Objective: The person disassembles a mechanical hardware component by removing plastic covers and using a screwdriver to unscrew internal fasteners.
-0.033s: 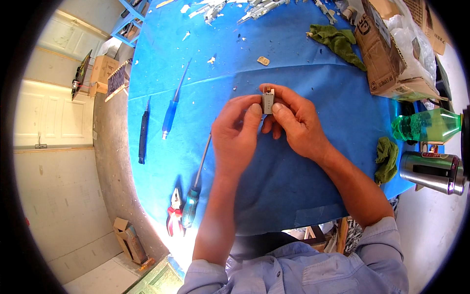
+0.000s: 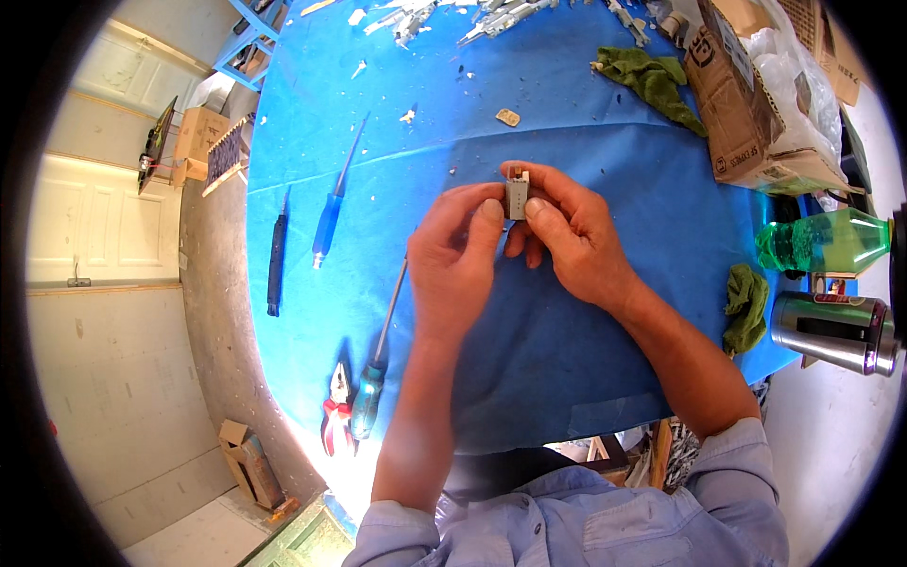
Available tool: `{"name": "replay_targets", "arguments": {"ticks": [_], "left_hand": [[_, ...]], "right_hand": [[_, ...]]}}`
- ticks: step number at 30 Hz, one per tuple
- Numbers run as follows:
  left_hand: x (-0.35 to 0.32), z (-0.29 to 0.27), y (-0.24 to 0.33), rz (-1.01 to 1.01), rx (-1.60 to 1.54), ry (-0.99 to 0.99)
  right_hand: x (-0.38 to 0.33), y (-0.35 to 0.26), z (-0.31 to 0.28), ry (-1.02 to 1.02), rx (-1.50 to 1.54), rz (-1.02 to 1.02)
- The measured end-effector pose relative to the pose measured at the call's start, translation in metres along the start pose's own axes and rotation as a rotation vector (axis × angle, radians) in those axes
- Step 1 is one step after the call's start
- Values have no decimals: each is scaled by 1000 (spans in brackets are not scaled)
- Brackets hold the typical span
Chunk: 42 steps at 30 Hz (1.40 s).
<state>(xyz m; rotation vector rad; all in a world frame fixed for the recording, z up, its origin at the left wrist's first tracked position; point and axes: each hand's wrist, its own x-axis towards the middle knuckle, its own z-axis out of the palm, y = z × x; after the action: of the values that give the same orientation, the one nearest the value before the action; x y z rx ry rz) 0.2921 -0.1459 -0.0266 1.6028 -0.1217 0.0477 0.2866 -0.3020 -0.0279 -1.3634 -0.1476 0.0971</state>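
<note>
Both hands hold a small grey rectangular block (image 2: 517, 200) over the middle of the blue-covered table. A row of tiny dark marks runs down its face, and a brownish piece shows at its upper end; its kind I cannot make out. My left hand (image 2: 460, 248) pinches it from the left, thumb against its lower side. From the right, my right hand (image 2: 578, 230) closes on it with the thumb at its edge and the index finger curled round the top. Fingers hide its back.
Left of my hands lie a blue screwdriver (image 2: 328, 227), a black pen-shaped tool (image 2: 277, 253), a teal-handled screwdriver (image 2: 368, 402) and red-handled pliers (image 2: 336, 420). Grey scrap pieces (image 2: 510, 19) are heaped at the far edge. Rightward are green cloths (image 2: 652, 80), a cardboard box (image 2: 732, 113), a green bottle (image 2: 822, 241) and a steel tumbler (image 2: 827, 331).
</note>
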Motion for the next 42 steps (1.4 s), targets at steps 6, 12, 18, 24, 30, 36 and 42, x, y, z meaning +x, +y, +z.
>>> {"name": "replay_targets", "arguments": {"ticks": [6, 12, 18, 24, 30, 36, 42], "left_hand": [[0, 2, 8, -65, -41, -16], [-1, 6, 4, -75, -133, -30], [0, -4, 6, -8, 42, -7], [-6, 1, 31, 77, -41, 63], [-58, -23, 71, 74, 0, 50], [-179, -129, 70, -139, 34, 412], [-310, -208, 35, -304, -88, 773]], "right_hand": [[0, 0, -1, 2, -12, -5], [-1, 0, 1, -2, -88, -5], [-4, 0, 6, 30, -117, -46], [-2, -2, 12, -13, -172, -61], [-6, 5, 13, 0, -193, -157], [-7, 13, -1, 197, -306, -266], [-3, 19, 10, 284, -701, -499]]}}
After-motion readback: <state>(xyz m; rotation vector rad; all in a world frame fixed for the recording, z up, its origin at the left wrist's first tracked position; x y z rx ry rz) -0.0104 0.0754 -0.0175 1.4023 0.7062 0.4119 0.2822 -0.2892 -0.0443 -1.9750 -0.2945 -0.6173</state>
